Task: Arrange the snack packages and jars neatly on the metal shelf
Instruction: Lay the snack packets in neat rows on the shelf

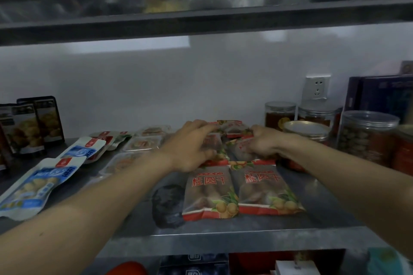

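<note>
Nearer than both hands, by the front lip of the grey metal shelf, the front pair of red-and-clear plastic longan packets lies flat, side by side, edges touching. Both forearms pass over this pair.

Risk, as we judge it: a dropped wrist would skew the front pair or slide it toward the lip. The film looks slick, so packets tugged further back may ride over one another.

Left hand: fingers curled down over a middle-row longan packet, thumb low at its near side, gripping it. Right hand: bunched tight, fingers clenched into the neighbouring middle-row packet. The two packets meet between the hands.

Just right of the right hand sits a short round tin with a silver lid, with tall clear plastic jars beyond it. We judge that a sideways knuckle could knock the tin.

Past the left fingertips lies a far longan packet. Blur hides whether the fingertips touch it.
</note>
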{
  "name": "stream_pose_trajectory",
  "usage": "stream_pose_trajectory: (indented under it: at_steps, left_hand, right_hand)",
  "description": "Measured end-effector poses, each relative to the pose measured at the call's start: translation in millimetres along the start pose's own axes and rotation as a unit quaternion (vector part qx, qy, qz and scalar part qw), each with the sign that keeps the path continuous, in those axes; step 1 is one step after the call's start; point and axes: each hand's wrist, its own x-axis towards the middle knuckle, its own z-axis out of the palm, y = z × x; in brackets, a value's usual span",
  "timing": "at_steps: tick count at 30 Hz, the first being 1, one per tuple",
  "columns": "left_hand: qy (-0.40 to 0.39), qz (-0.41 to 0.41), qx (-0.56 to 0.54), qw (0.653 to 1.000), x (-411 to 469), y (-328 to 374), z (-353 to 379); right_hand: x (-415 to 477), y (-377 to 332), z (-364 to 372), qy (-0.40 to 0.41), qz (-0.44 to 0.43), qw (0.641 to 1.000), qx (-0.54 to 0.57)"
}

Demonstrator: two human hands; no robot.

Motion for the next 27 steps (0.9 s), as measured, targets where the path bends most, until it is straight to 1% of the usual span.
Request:
stream_pose_trajectory:
  at_steps: [4, 9, 12, 14, 16, 17, 18, 19, 20, 21, 23, 24, 25, 27]
  left_hand:
    - [0.043, 0.028, 0.012, 0.999, 0, 3, 5]
    - [0.087, 0.033, -0.006, 0.996, -2, 5, 2]
    - [0.106, 0.030, -0.010, 0.994, -6, 5, 1]
    - [0.129, 0.018, -0.032, 0.991, -6, 5, -1]
    - [0.166, -0.021, -0.108, 0.980, -3, 8, -3]
    - [0.179, -0.055, -0.177, 0.966, -1, 12, -6]
    - [0.178, -0.091, -0.264, 0.944, 0, 18, -10]
    - [0.164, -0.119, -0.355, 0.913, 3, 25, -13]
    - [0.147, -0.132, -0.433, 0.879, 4, 33, -16]
    - [0.136, -0.130, -0.498, 0.846, 6, 41, -18]
    - [0.141, -0.107, -0.595, 0.783, 11, 54, -18]
    - [0.147, -0.099, -0.623, 0.762, 12, 57, -17]
    - [0.148, -0.092, -0.635, 0.753, 12, 60, -17]
    - [0.136, -0.078, -0.637, 0.755, 11, 62, -13]
  right_hand:
    - [8, 3, 2, 0.042, 0.031, 0.997, 0.051]
    - [14, 5, 8, 0.120, 0.073, 0.979, 0.149]
    - [13, 7, 9, 0.180, 0.060, 0.966, 0.178]
    - [11, 7, 7, 0.247, 0.014, 0.953, 0.173]
    - [6, 3, 3, 0.324, -0.061, 0.930, 0.164]
    - [0, -1, -1, 0.362, -0.097, 0.909, 0.181]
    - [-8, -7, -8, 0.391, -0.123, 0.885, 0.219]
    - [-16, -13, -14, 0.401, -0.135, 0.865, 0.270]
    - [-24, -18, -18, 0.389, -0.143, 0.849, 0.328]
    - [-30, -22, -21, 0.351, -0.150, 0.836, 0.394]
    - [-39, -25, -21, 0.223, -0.158, 0.804, 0.528]
    - [-41, -25, -20, 0.161, -0.154, 0.785, 0.578]
    - [-43, -22, -19, 0.123, -0.154, 0.776, 0.599]
    - [-46, -15, -18, 0.108, -0.166, 0.787, 0.584]
